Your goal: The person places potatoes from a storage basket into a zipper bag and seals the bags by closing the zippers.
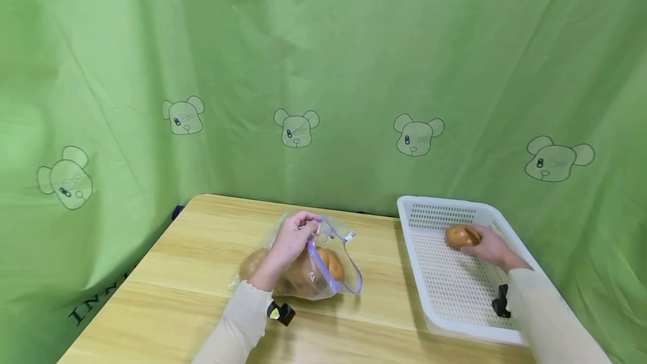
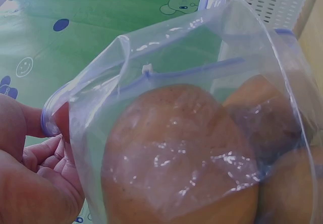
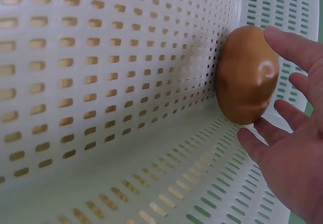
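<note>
My left hand (image 1: 294, 236) pinches the purple-edged rim of a clear zip bag (image 1: 313, 285), whose mouth gapes to the right. Several brown potatoes lie inside; a large speckled potato (image 2: 176, 148) fills the middle of the left wrist view, blurred by the plastic. On the right, one smooth, shiny potato (image 3: 247, 75) rests on the floor of a white plastic basket (image 1: 445, 296), near its back end. My right hand (image 1: 490, 247) reaches into the basket beside this potato. Its fingers (image 3: 282, 130) are spread loosely, with the tips right at the potato's side.
The basket has slotted walls and a raised rim, and stands at the right of the wooden table (image 1: 182, 257). A green curtain (image 1: 323, 60) with bear drawings hangs close behind the table's back edge. The bag lies left of the basket, with bare wood between them.
</note>
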Demonstrator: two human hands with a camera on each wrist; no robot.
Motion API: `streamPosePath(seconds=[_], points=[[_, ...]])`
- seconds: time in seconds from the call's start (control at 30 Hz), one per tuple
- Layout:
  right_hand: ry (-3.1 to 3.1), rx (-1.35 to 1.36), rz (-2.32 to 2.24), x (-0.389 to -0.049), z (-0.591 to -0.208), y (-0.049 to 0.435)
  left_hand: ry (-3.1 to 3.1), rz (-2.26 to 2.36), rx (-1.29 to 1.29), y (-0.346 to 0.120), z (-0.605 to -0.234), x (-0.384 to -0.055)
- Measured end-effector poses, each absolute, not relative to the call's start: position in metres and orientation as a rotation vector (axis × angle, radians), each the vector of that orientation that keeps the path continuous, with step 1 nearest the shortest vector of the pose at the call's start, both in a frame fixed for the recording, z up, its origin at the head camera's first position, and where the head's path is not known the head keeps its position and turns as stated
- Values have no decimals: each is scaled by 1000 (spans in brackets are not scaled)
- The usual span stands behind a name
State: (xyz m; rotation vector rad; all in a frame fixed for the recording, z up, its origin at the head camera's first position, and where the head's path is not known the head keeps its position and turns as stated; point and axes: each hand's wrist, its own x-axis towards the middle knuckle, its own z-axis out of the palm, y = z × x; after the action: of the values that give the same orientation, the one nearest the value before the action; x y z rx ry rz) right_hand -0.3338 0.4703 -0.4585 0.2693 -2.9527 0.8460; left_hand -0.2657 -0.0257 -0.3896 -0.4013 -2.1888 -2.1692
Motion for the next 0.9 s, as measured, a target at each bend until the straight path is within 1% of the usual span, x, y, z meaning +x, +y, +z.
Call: streamPosePath(seconds=[0.4, 0.9], points=[[-2934, 260, 786, -336, -459, 465, -2192, -2174, -399, -27, -390, -268], [-2966, 248, 833, -351, -468, 469, -2195, -2153, -395, -29, -390, -269]])
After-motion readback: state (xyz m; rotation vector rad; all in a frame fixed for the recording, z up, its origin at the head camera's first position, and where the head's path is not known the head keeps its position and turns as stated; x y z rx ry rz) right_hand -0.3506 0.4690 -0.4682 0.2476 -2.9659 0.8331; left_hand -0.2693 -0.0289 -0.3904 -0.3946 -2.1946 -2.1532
